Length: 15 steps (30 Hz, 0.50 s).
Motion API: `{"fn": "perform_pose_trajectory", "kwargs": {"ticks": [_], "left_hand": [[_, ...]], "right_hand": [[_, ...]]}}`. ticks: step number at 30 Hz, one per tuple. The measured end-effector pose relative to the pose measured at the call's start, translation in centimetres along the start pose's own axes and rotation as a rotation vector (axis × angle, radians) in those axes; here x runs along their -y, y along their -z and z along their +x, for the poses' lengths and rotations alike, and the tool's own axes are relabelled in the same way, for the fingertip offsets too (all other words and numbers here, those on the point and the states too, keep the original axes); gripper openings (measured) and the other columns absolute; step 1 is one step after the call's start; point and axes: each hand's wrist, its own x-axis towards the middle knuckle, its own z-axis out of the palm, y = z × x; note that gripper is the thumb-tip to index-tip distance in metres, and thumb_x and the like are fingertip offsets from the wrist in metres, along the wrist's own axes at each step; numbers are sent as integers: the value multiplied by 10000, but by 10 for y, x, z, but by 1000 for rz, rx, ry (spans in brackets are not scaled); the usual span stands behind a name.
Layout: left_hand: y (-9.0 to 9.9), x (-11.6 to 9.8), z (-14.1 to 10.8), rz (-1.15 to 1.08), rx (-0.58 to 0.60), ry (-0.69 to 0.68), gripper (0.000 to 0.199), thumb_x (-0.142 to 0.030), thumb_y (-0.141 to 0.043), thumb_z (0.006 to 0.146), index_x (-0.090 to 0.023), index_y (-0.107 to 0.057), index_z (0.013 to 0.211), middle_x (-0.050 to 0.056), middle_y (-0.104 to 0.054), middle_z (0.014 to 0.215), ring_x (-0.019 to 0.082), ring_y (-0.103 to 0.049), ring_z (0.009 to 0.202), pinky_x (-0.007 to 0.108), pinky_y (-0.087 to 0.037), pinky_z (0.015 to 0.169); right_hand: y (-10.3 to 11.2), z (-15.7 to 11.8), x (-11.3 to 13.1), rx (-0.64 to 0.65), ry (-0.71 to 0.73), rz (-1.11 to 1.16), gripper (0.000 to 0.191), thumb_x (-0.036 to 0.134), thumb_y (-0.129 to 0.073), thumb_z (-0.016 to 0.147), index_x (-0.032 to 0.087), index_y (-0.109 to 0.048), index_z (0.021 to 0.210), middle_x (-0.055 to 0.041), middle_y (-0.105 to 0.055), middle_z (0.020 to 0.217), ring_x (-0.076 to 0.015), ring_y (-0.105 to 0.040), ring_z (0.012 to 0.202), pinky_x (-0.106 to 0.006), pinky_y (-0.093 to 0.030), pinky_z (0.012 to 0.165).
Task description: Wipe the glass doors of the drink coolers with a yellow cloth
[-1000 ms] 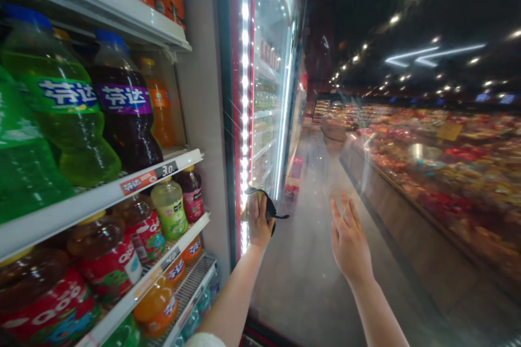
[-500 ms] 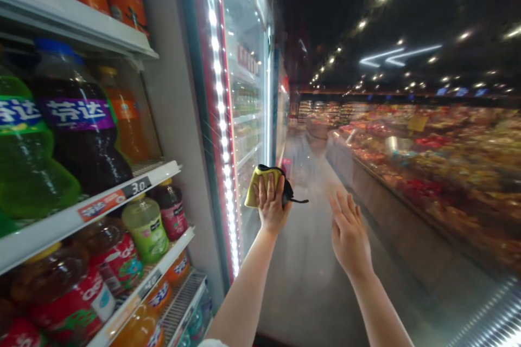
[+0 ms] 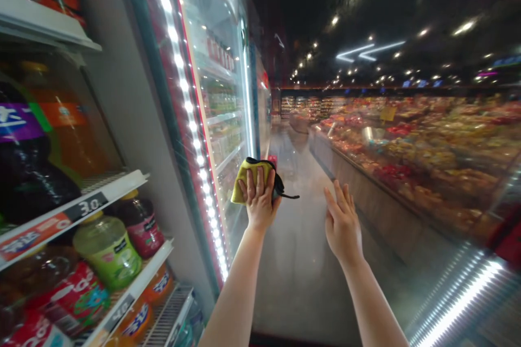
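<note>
In the middle of the head view, my left hand [image 3: 260, 203] holds a folded yellow cleaning cloth [image 3: 240, 181] with a dark edge and a loose black cord [image 3: 291, 196]. The fingers lie spread over the cloth, palm turned away from me. To the right, my right hand [image 3: 344, 225] is raised and empty, its fingers stretched out and angled forward. Both arms reach out ahead. A faint see-through pane seems to stand before the hands, but I cannot tell whether either one touches it.
Close on my left are cooler shelves [image 3: 101, 195] with drink bottles [image 3: 109, 252] and price strips. A bright light strip [image 3: 191, 124] runs down the cooler's edge. Beyond is another glass-fronted cooler [image 3: 222, 87]. An aisle floor [image 3: 293, 282] runs ahead, beside a long goods display [image 3: 407, 157].
The view has swung right, so the shelves and bottles slide left and partly out of frame. Both hands keep nearly the same pose, with the cloth still under my left hand.
</note>
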Motion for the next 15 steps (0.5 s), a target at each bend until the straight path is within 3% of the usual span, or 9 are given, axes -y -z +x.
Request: {"fn": "perform_pose_trajectory", "kwargs": {"ticks": [2, 5, 7, 9, 12, 15], "left_hand": [[-3, 9, -21, 0, 78, -89, 686, -338, -687, 880, -352, -441, 1520, 19, -346, 1643, 348, -151, 1566, 609, -8, 1271], [-6, 20, -37, -3, 55, 68, 640, -276, -637, 907, -328, -450, 1518, 42, -352, 1640, 345, -138, 1569, 631, -44, 1262], [-4, 14, -27, -34, -26, 219, 630, -287, -577, 945, -287, -399, 1549, 70, -309, 1657, 342, -99, 1575, 648, -107, 1251], [-1, -3, -5, -76, -90, 275, 633, -311, -535, 972, -279, -343, 1574, 79, -286, 1666, 332, -111, 1577, 643, -155, 1245], [0, -33, 19, -76, -95, 188, 670, -348, -566, 959, -295, -323, 1582, 67, -272, 1672, 356, -117, 1574, 646, -157, 1245], [-9, -43, 8, -31, -31, 1, 704, -381, -647, 910, -342, -373, 1557, 34, -306, 1662, 385, -110, 1569, 654, -96, 1252]], "right_hand": [[-4, -1, 1, 5, -18, 1, 721, 36, -390, 985, 364, -236, 1608, -76, -269, 1673, -292, -201, 1556, -616, -364, 1188], [-6, -3, 0, 20, -35, 0, 729, 30, -383, 979, 356, -226, 1612, -82, -277, 1670, -288, -205, 1556, -618, -357, 1192], [-4, -3, -2, 30, -42, -8, 741, 26, -387, 974, 360, -215, 1614, -78, -309, 1659, -288, -199, 1557, -626, -352, 1191], [-1, -3, -5, 30, -46, -17, 758, 22, -394, 969, 373, -204, 1613, -71, -320, 1655, -288, -192, 1558, -633, -354, 1187], [5, -4, -10, 20, -45, -24, 767, 26, -398, 969, 383, -187, 1614, -64, -288, 1667, -284, -197, 1558, -626, -359, 1184], [8, -5, -15, 25, -45, -27, 734, 50, -392, 987, 379, -193, 1613, -64, -290, 1666, -281, -195, 1559, -623, -366, 1181]]}}
